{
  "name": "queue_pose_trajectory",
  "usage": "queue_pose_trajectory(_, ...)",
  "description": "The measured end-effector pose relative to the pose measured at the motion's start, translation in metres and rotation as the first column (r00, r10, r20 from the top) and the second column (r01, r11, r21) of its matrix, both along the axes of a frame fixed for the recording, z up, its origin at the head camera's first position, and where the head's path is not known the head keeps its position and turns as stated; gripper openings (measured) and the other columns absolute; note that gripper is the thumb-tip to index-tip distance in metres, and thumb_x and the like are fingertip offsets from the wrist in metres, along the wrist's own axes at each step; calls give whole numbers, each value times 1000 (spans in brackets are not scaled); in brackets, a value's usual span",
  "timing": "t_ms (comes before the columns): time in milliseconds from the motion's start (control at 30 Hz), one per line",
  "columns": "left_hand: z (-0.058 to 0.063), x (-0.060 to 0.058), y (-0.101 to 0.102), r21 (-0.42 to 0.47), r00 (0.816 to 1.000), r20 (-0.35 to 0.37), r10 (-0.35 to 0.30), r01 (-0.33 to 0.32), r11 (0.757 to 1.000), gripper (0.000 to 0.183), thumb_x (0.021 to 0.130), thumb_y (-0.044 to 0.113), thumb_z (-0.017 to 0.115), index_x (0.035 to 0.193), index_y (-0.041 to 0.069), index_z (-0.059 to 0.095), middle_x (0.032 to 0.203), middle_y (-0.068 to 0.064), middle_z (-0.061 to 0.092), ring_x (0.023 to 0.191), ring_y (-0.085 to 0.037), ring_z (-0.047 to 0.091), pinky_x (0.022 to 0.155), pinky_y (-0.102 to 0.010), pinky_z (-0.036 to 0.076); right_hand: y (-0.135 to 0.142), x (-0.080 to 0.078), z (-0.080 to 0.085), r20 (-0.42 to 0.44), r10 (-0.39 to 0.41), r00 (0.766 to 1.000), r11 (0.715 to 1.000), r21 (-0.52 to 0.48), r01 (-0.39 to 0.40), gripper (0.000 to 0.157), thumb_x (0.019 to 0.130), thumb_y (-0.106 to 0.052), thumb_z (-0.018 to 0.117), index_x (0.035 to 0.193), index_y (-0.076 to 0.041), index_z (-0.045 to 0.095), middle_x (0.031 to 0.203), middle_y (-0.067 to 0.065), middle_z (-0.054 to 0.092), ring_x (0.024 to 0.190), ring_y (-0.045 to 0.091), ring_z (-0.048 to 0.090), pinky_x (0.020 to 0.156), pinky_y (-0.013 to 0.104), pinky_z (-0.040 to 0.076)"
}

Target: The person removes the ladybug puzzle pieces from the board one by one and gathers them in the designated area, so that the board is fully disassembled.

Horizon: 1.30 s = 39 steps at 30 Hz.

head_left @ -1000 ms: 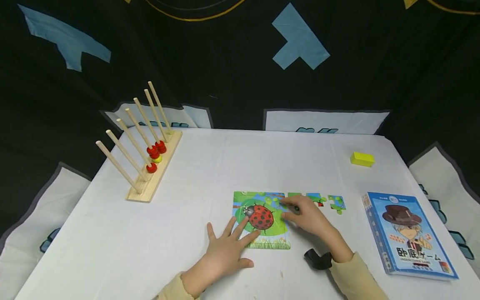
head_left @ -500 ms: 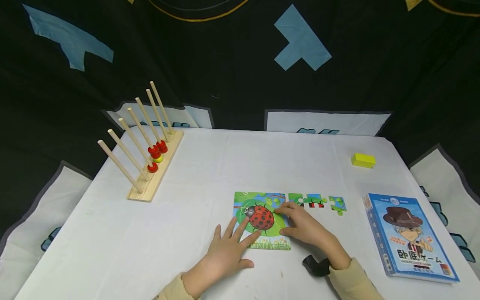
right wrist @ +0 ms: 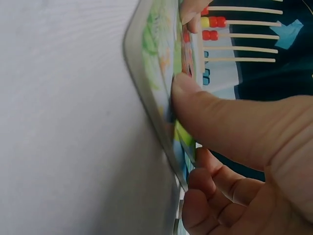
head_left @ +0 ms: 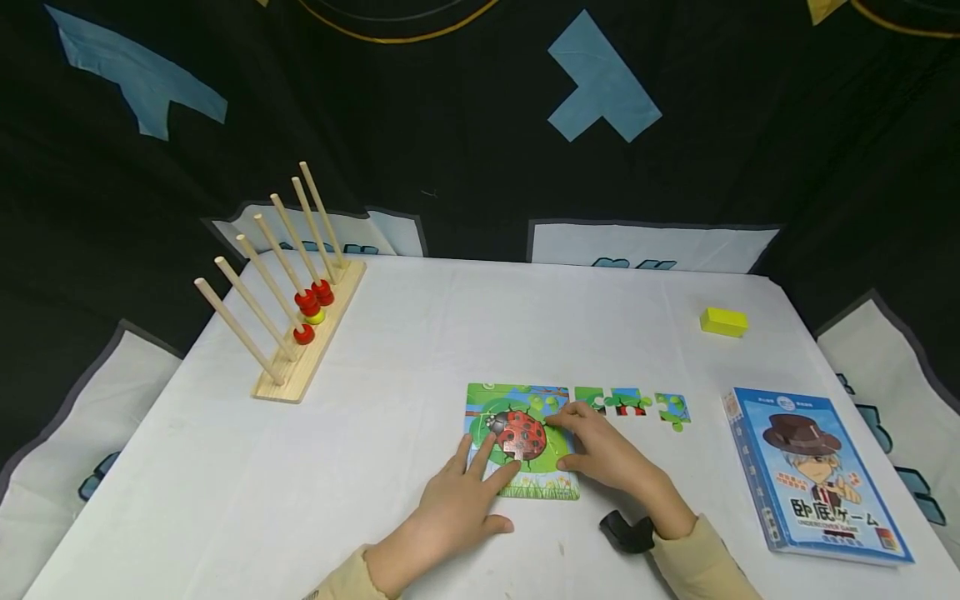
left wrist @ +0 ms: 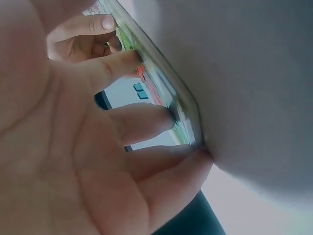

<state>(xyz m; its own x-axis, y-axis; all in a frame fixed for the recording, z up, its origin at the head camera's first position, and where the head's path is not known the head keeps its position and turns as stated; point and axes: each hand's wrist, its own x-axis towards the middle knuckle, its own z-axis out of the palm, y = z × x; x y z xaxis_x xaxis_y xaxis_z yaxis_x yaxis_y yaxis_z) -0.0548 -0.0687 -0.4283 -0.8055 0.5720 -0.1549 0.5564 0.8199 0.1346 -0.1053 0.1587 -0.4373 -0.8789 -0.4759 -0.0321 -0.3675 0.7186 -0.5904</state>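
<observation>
Three puzzle pieces in a row just right of the ladybug puzzle, on the white table. Left hand with fingers spread, tips on the puzzle's left part. Right hand with thumb and forefinger apart, touching its right side; whether pinching a piece, cannot tell. Farther right, blue box printed 卧底ゲーム, UNDERCOVER GAME beneath; finer print too small.
</observation>
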Motion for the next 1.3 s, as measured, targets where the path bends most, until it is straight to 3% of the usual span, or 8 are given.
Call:
queue_pose_trajectory(133, -1, -1, 1, 33, 1000, 6, 12, -12, 999, 67, 76, 56, 58, 134, 25, 45, 141, -20, 31, 123, -47, 31, 84, -43, 45, -1, 0, 0, -9, -11, 1000, 1000, 1, 11, 53, 69, -10, 78, 118, -3, 57, 112, 8, 47, 99, 23, 46, 82, 41, 41)
queue_pose_trajectory(333, -1, -1, 1, 21, 1000, -7, 9, -8, 1000, 67, 76, 56, 59, 134, 24, 45, 140, -21, 32, 122, -47, 31, 86, -42, 45, -1, 2, 0, -8, -28, 1000, 999, -27, 28, 54, 69, -9, 78, 119, -6, 56, 114, 9, 47, 94, 22, 47, 77, 38, 43)
queue_pose_trajectory(500, -2, -1, 1, 4, 1000, -20, 3, -3, 1000, 69, 76, 56, 58, 135, 23, 44, 140, -21, 32, 122, -47, 31, 92, -42, 40, 1, 3, -1, 3, -26, 1000, 999, -30, 26, 56, 71, -10, 77, 122, -8, 54, 113, 7, 50, 82, 17, 47, 71, 34, 43)
queue_pose_trajectory(733, -2, -1, 3, -35, 999, -49, -3, 2, 999, 77, 76, 58, 57, 137, 15, 42, 141, -19, 32, 123, -46, 31, 100, -39, 30, 3, 4, -1, 24, -16, 1000, 999, -33, 17, 56, 72, -10, 75, 124, -7, 53, 109, 6, 49, 80, 16, 45, 67, 30, 43)
queue_pose_trajectory(1067, -2, -1, 2, -10, 999, -36, 16, -16, 1000, 72, 76, 55, 58, 136, 18, 44, 141, -17, 33, 122, -46, 33, 96, -39, 36, 2, 3, 0, 14, -8, 1000, 1000, -25, 8, 53, 74, -9, 74, 123, -6, 55, 108, 7, 49, 79, 15, 45, 66, 28, 42)
queue_pose_trajectory(1300, -3, -2, 4, -89, 993, -114, -5, -5, 996, 68, 77, 58, 53, 135, 22, 46, 140, -14, 36, 120, -42, 38, 93, -36, 39, 1, 2, -1, -48, -30, 998, 999, -25, 29, 45, 75, -7, 72, 118, -6, 59, 102, 4, 51, 74, 14, 44, 60, 25, 40)
